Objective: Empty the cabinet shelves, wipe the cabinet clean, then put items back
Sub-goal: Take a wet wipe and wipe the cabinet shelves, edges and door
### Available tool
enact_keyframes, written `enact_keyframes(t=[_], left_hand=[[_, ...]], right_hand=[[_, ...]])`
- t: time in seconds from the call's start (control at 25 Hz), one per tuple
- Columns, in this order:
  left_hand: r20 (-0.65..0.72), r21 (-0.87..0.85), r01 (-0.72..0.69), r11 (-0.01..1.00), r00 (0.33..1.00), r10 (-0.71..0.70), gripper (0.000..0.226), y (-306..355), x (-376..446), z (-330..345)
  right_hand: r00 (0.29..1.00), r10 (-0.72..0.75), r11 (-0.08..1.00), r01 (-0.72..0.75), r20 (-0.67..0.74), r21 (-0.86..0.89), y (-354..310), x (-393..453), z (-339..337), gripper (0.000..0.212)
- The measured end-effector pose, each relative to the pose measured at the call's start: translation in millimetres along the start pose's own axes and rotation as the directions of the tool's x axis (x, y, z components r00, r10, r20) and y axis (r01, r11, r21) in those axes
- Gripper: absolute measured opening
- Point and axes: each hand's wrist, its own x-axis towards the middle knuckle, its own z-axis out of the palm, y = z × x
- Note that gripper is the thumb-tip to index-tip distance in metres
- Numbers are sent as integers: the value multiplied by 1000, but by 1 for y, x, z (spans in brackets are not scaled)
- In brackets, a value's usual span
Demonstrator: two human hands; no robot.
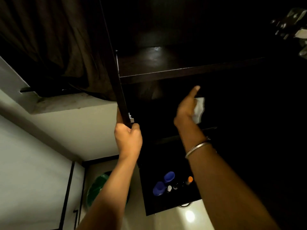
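A dark wooden cabinet stands open above me, its shelf bare and faintly shiny. My left hand grips the lower corner of the open cabinet door. My right hand reaches into the dark space under that shelf and holds a white cloth against the inside, thumb pointing up. A metal bangle sits on that wrist. Far below, on a dark surface, stand two blue-capped containers and a few small bottles, one with an orange cap.
A dark curtain hangs at the upper left over a white ledge. A green bin sits low by the wall. Some shiny objects show at the top right edge. The cabinet's right side is too dark to read.
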Motion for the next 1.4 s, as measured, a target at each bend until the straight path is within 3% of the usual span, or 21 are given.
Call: enact_keyframes(t=[0.12, 0.2, 0.28, 0.4, 0.48, 0.52, 0.56, 0.64, 0.72, 0.8, 0.88, 1.0, 1.08, 1.16, 1.28, 1.32, 1.4], left_hand=[[-17, 12, -13, 1000, 1000, 13, 39, 2, -1, 1], [-7, 10, -22, 1000, 1000, 22, 40, 1, -1, 2], [-12, 4, -19, 1000, 1000, 20, 42, 2, -1, 3], [-17, 4, -12, 1000, 1000, 12, 44, 3, -1, 3], [-11, 10, -8, 1000, 1000, 9, 42, 3, -1, 2], [-11, 10, -7, 1000, 1000, 7, 42, 3, -1, 2], [-17, 13, -7, 1000, 1000, 7, 43, 3, 0, 2], [-31, 28, -5, 1000, 1000, 6, 45, 3, -1, 2], [-24, 32, -9, 999, 1000, 10, 44, 1, -1, 2], [-3, 35, -15, 999, 1000, 15, 45, -2, 0, 2], [21, 18, -18, 1000, 1000, 18, 46, -2, 1, 3], [9, 2, -24, 1000, 1000, 24, 46, -1, -1, 3], [6, -14, -35, 999, 999, 35, 45, -1, -2, 4], [-2, -16, -41, 999, 999, 41, 45, -2, -2, 5], [1, -18, -51, 999, 999, 51, 46, -1, -1, 5], [7, -22, -54, 998, 998, 54, 46, -1, -2, 4], [3, -25, -53, 998, 999, 54, 46, -1, -2, 4]], right_hand=[[985, -163, 986, 160, -63, -54, 5, 49, -5, 71], [971, -241, 909, 230, 12, -348, 24, 62, -7, 72], [943, -289, 674, 324, 166, -664, 49, 61, -15, 75], [843, -359, 319, 513, 400, -797, 75, 39, -22, 71], [734, -424, 259, 660, 531, -705, 87, 4, -17, 58], [645, -445, 254, 756, 622, -603, 95, -16, -15, 47], [513, -447, 240, 858, 733, -454, 106, -34, -12, 35], [268, -333, 322, 934, 904, -158, 113, -57, -9, 21], [191, -190, 372, 922, 963, -109, 102, -46, -5, 23], [217, -122, 270, 946, 968, -178, 86, -17, -12, 29], [262, -194, 217, 951, 945, -219, 72, 16, -32, 24], [421, -343, 129, 907, 840, -402, 52, 66, -66, 11], [492, -397, 49, 854, 775, -517, 36, 95, -79, 17], [554, -453, 40, 795, 698, -605, 22, 118, -87, 22], [697, -411, 102, 676, 588, -730, 34, 122, -96, 22], [714, -437, 117, 648, 547, -753, 47, 119, -98, 29], [665, -496, -25, 631, 558, -775, 79, 103, -106, 47]])
